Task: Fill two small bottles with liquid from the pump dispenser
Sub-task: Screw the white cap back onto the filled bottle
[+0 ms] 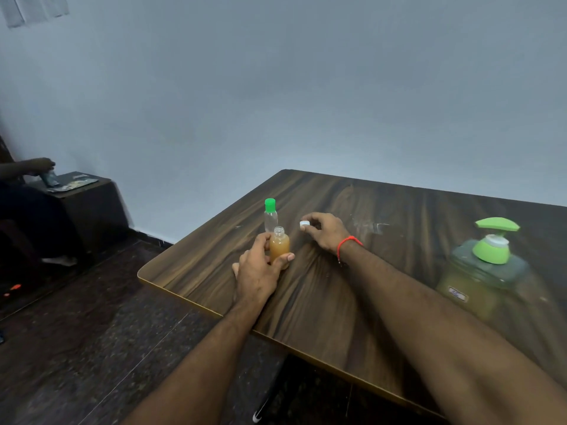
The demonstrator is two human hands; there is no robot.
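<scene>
While the left hand (256, 268) grips the uncapped amber-filled bottle (279, 246) upright on the bench (352, 302), the right hand (323, 232) pinches a white cap (304, 224); a green-capped bottle (270, 214) stands just beyond the left hand.

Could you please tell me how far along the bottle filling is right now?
One small bottle holds amber liquid, uncapped, gripped by the left hand. The right hand pinches its white cap. The green-capped bottle looks empty; filling it from the pump dispenser remains.

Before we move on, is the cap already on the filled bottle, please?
No, the filled bottle has an open neck; the right hand pinches the white cap.
</scene>
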